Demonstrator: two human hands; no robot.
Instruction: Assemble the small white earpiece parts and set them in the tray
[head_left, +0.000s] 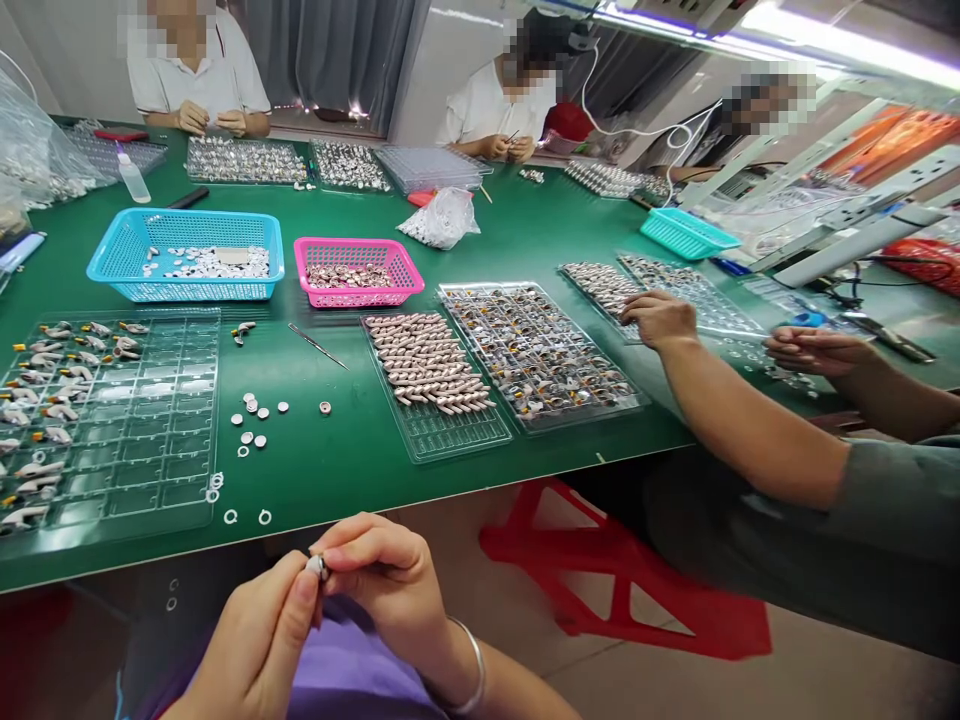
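Nearest, below the table's edge and over a purple-clad lap, the left hand (259, 640) and the right hand (390, 575) meet fingertip to fingertip. Both are pinched shut on one small silvery round part (317, 566), the other fingers curled in. This looks like fitting or seating that piece by hand. The next move calls for a steady, square pinch, since the part is tiny and held off the table.

At eleven o'clock, thin white plastic rings (264, 516) lie on the green table mat (330, 470), with small pale round discs (255, 415) beyond. The clear plastic compartment tray (150, 420) sits at ten o'clock. At one o'clock lies a clear tray of beige cylinders (427, 362), and farther on a pink mesh basket (358, 270).
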